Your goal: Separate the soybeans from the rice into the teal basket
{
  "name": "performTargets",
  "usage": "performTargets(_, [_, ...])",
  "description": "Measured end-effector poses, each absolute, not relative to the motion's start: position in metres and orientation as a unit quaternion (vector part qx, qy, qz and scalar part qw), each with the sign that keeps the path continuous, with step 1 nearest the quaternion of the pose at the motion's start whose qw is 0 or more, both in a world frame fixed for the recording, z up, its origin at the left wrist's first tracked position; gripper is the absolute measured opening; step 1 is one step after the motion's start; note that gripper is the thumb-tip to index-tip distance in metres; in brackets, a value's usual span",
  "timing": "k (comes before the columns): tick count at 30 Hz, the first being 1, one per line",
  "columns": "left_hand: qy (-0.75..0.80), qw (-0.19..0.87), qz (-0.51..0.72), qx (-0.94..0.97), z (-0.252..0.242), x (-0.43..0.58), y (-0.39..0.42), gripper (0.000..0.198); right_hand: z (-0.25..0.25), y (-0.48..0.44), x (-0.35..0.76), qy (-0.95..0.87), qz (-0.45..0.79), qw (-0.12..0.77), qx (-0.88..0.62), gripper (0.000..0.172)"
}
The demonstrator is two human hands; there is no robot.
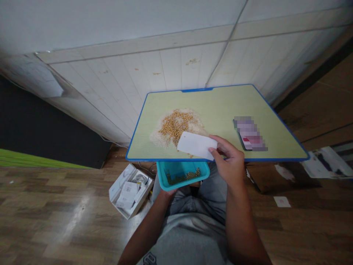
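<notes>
Lying on the left half of the desk [220,101], a heap of yellow beans [172,125] is mixed and ringed with tiny white grains [160,140]. A white card [195,144] is pinched by the right hand [230,158], between thumb and fingers, at the near edge. From that pinch, the heap is found to the left and a bit toward the far edge. The card's long side is pointed to the left too, and its left end is set right by the heap; whether the beans are touched by it cannot be told. Just past the near edge, left of its middle and lower down, a blue-green tray [180,166] is seen with more beans [193,173] inside. The left hand [168,192] is placed under it, but its fingers are hidden, so their grip cannot be told. By the card, the heap is reached more closely from the right hand.
</notes>
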State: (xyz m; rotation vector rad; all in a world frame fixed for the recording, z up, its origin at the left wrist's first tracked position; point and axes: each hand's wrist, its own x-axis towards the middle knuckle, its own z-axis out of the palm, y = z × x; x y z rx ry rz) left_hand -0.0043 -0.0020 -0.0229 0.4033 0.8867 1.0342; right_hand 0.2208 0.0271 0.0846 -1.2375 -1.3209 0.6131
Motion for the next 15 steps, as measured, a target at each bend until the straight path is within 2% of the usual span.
performTargets(15, [0.363,0.776,0.488,0.164,-0.0240,-0.0050,-0.0012,0.081,0.0919,0.0252,0.2207,-0.575,0.251,0.570,-0.530,0.032])
